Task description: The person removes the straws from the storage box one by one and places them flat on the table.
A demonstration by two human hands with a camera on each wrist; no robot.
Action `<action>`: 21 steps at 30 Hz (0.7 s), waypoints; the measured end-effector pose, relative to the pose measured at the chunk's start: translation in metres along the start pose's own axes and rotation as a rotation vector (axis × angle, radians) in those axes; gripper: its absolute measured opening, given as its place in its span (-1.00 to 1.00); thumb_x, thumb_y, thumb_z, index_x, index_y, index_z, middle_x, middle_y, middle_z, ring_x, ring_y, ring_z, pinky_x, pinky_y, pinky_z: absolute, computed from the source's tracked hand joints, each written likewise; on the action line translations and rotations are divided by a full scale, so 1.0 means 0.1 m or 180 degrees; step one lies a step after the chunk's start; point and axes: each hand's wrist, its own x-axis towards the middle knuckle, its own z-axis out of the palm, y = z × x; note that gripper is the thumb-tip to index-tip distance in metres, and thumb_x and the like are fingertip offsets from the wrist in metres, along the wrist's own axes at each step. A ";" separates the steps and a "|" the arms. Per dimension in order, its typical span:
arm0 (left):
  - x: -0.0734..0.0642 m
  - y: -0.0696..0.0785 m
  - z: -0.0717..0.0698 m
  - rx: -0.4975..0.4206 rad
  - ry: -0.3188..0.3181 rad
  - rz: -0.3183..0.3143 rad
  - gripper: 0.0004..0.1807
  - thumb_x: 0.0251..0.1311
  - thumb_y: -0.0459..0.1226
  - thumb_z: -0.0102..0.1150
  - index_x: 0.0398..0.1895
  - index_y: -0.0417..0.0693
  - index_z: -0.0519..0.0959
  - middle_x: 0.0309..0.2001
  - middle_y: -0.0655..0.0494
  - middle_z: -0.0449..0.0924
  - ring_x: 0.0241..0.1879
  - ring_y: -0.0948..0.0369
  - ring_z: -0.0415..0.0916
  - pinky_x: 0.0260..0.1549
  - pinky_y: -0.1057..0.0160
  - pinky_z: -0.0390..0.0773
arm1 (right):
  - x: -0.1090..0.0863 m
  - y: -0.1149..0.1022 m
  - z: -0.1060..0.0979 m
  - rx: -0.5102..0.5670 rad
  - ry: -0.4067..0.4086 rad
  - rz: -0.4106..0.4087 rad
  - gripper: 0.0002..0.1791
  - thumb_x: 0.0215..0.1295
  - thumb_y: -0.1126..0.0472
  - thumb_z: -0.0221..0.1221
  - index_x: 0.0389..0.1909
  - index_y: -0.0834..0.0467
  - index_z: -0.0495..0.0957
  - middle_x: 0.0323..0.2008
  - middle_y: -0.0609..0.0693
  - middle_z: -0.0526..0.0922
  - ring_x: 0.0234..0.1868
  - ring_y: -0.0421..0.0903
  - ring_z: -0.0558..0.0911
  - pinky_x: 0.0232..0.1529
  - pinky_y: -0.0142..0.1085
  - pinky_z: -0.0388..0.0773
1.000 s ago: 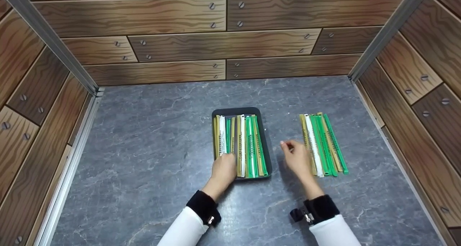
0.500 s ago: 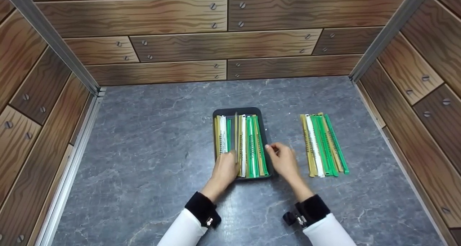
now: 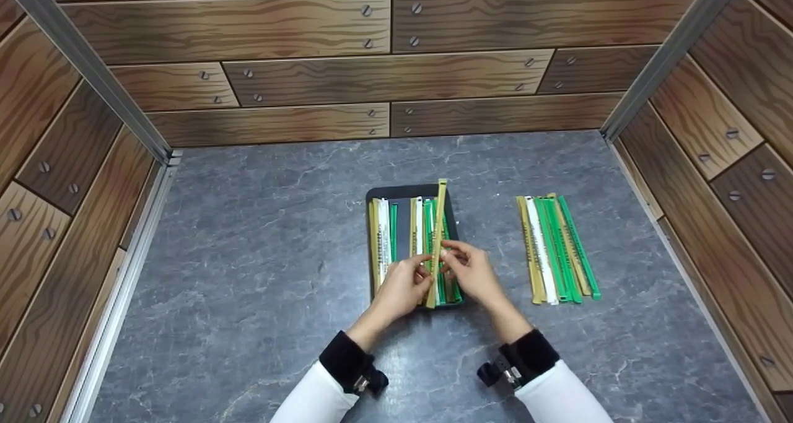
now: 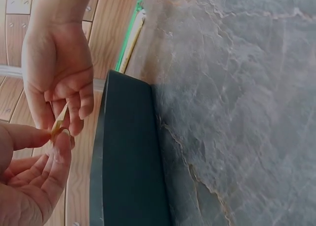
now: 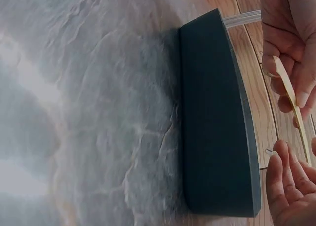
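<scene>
My left hand [image 3: 403, 287] pinches a slim yellow-gold printed strip packet [image 3: 440, 212] near its lower end, with thumb and finger on it. The strip is raised over a dark tray [image 3: 418, 189], tilted slightly to the right. My right hand [image 3: 478, 275] meets the strip from the right, thumb and forefinger at its middle, the other fingers loosely bent. Its grip is partly hidden. Gold, white and green strip packets lie lengthwise in the tray, with a bare dark gap [image 3: 403, 228] left of its middle. In the left wrist view, the left thumb and finger hold the strip [image 4: 59, 120].
A second group of gold, white and green strip packets [image 3: 554, 249] lies side by side on the grey marbled table [image 3: 260, 256], right of the tray. Wood-patterned walls [image 3: 310, 82] stand behind and at both sides.
My left hand has lifted the gold strip out of the tray and shifted it right, leaving a bare gap. My right hand has moved left from beside the second group to the strip.
</scene>
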 end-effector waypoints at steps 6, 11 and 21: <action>0.00 0.00 0.01 0.0038 -0.0142 0.0068 -0.55 0.20 -0.47 0.21 0.19 -0.32 0.52 -0.41 0.14 0.65 -0.50 0.38 0.55 -0.51 0.46 0.60 | 0.02 -0.03 0.03 0.0177 0.0172 0.0120 -0.70 0.39 0.37 0.14 0.03 0.48 0.53 -0.30 0.16 0.68 -0.38 -0.04 0.63 -0.40 -0.05 0.69; -0.01 -0.01 0.02 -0.0005 -0.0147 0.0126 -0.53 0.17 -0.48 0.22 0.20 -0.29 0.52 -0.42 0.13 0.65 -0.53 0.37 0.55 -0.50 0.47 0.61 | 0.04 -0.05 0.04 0.0375 0.0201 0.0141 -0.75 0.36 0.40 0.15 -0.04 0.50 0.53 -0.32 0.19 0.67 -0.38 -0.13 0.61 -0.39 -0.13 0.69; -0.05 -0.03 -0.09 0.0189 0.0417 0.0270 -0.63 0.15 -0.46 0.26 0.07 -0.32 0.58 -0.29 -0.01 0.62 -0.36 0.21 0.58 -0.34 0.39 0.63 | 0.10 -0.09 -0.26 0.0194 0.0428 0.0195 -0.72 0.36 0.41 0.12 0.01 0.52 0.51 -0.38 0.13 0.61 -0.47 -0.16 0.55 -0.48 -0.40 0.60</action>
